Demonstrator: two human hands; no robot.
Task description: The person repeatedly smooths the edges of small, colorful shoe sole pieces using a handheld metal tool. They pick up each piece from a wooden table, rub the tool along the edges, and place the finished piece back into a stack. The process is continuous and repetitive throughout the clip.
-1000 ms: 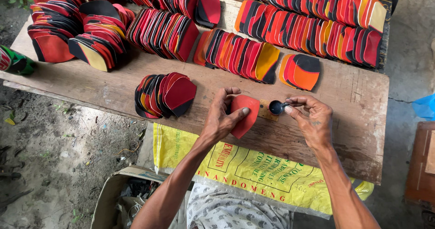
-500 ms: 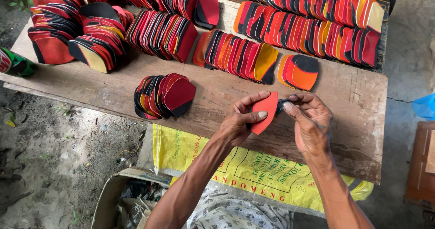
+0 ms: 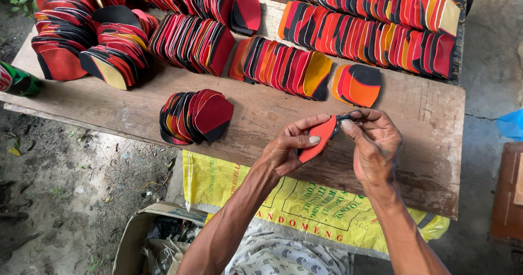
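My left hand [image 3: 287, 147] pinches an orange-red rounded piece [image 3: 318, 139] on edge, lifted just above the wooden board [image 3: 261, 117]. My right hand [image 3: 373, 144] holds a small dark tool [image 3: 344, 117] against the piece's upper end, fingers closed around it. A short fanned stack of red and black pieces [image 3: 196, 116] lies on the board to the left of my hands. A single orange and black piece [image 3: 359, 84] lies flat just beyond my right hand.
Long overlapping rows of red, orange, yellow and black pieces [image 3: 370, 13] fill the board's far half. A yellow woven sack [image 3: 305, 204] hangs below the near edge. A cardboard box [image 3: 158, 242] stands on the dirt ground; a green can [image 3: 16, 81] is far left.
The left hand lifted the orange-red piece off the board and turned it on edge. The right hand brought the dark tool up to the piece's top end.
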